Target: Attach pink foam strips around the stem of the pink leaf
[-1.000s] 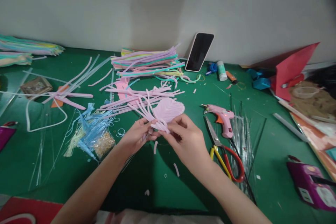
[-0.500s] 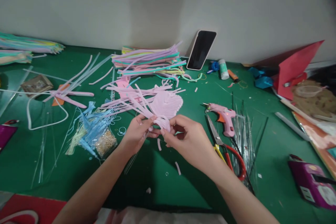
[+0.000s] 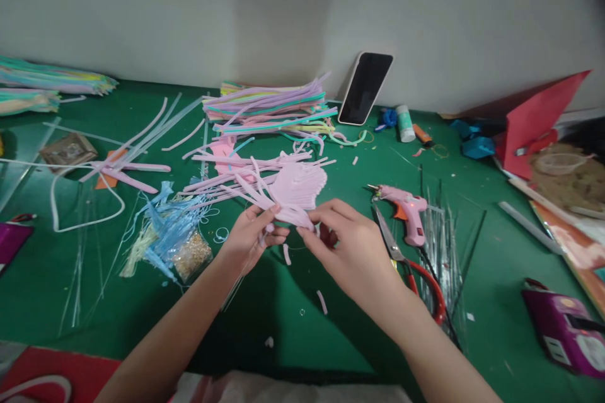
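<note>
Pale pink pipe cleaners, joined into a ribbed fan shape (image 3: pixel 297 184) with loose stems spreading to the left, are held above the table between both hands. My left hand (image 3: pixel 253 233) is closed on the gathered stems at the lower left, thumb on top. The fingertips of my right hand (image 3: pixel 345 242) pinch the looped stem ends at the right. Thin wires hang below my left palm. More loose pink pipe cleaners (image 3: pixel 201 186) lie just behind the piece. Short pink offcuts (image 3: pixel 322 302) are scattered near my hands.
A pink glue gun (image 3: pixel 406 208) and red-handled scissors (image 3: pixel 394 245) lie to the right beside silvery wires (image 3: pixel 437 245). Behind are a pipe cleaner bundle (image 3: pixel 274 107) and a leaning phone (image 3: pixel 366 88). Blue tassels (image 3: pixel 172 220) and a bag of beads (image 3: pixel 191 256) sit left.
My right hand has moved slightly right, pulling the looped stems out longer and flatter. The fan shape has tilted a little, and my left hand stays on the stems.
</note>
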Action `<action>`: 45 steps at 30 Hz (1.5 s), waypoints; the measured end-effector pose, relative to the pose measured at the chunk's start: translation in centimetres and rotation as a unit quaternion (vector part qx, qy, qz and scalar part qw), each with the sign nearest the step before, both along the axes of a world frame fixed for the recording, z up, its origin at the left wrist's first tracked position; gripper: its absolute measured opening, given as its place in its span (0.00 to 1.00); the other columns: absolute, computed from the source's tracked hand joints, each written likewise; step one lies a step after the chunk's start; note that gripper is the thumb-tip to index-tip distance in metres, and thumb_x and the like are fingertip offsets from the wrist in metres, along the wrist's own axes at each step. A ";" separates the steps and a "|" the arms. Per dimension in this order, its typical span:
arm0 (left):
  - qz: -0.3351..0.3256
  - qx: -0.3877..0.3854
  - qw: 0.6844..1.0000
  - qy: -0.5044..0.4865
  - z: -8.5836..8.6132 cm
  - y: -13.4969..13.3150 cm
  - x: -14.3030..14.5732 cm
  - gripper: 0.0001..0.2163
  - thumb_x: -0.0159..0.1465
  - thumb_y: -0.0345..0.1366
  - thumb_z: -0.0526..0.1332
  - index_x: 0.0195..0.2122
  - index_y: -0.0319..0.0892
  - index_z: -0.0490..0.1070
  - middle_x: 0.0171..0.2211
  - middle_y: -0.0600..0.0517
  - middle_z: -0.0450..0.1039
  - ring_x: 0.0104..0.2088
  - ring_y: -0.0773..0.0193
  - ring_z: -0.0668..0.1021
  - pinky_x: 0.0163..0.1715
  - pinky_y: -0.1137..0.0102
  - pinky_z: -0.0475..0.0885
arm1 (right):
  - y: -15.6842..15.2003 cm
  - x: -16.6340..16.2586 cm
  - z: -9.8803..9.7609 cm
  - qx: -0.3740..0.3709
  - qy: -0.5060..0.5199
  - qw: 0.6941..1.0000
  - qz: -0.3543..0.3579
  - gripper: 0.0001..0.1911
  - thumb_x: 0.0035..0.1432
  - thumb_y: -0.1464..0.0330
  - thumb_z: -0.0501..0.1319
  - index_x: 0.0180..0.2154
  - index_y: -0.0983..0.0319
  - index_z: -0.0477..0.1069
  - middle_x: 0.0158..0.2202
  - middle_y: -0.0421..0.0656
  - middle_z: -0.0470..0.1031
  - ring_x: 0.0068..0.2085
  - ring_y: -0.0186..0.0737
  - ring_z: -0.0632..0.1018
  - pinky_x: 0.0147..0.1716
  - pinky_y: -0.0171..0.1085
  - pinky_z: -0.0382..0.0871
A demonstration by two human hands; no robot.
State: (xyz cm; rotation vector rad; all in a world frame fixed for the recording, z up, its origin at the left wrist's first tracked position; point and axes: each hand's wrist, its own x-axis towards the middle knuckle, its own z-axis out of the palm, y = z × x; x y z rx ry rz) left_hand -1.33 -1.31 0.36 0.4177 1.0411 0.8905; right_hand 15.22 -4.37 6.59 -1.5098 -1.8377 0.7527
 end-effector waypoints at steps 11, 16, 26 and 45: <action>-0.046 -0.023 0.998 -0.042 -0.8 -0.2 0.0 0.18 0.47 0.40 0.75 0.31 0.37 0.71 0.18 0.58 0.69 0.18 0.74 0.72 0.17 0.82 0.72 | -2.3 3.8 -4.9 -0.229 0.331 0.910 0.102 0.25 0.59 0.49 0.57 0.50 0.58 0.69 0.47 0.46 0.75 0.48 0.41 0.74 0.45 0.37 0.68; -0.092 -0.013 0.995 -0.027 -0.7 -0.3 0.0 0.18 0.48 0.44 0.74 0.31 0.35 0.73 0.17 0.56 0.69 0.17 0.74 0.72 0.17 0.81 0.72 | -1.8 3.3 -5.0 -0.297 0.316 0.893 0.120 0.18 0.60 0.54 0.60 0.30 0.62 0.77 0.26 0.42 0.78 0.30 0.34 0.74 0.34 0.34 0.66; -0.104 0.020 0.994 0.041 -0.7 0.4 -0.7 0.16 0.46 0.43 0.75 0.26 0.35 0.75 0.17 0.53 0.73 0.18 0.72 0.74 0.17 0.81 0.72 | -2.6 5.8 -5.8 -0.355 0.254 0.897 0.064 0.20 0.60 0.53 0.58 0.42 0.61 0.76 0.33 0.45 0.82 0.36 0.41 0.81 0.41 0.39 0.71; -0.100 0.023 0.994 0.038 -0.5 -0.1 0.1 0.15 0.48 0.39 0.74 0.33 0.35 0.77 0.24 0.50 0.77 0.24 0.67 0.77 0.26 0.75 0.76 | -0.9 4.6 -6.8 -0.317 0.385 0.866 -0.016 0.21 0.53 0.52 0.65 0.40 0.61 0.75 0.33 0.43 0.79 0.36 0.38 0.77 0.39 0.37 0.70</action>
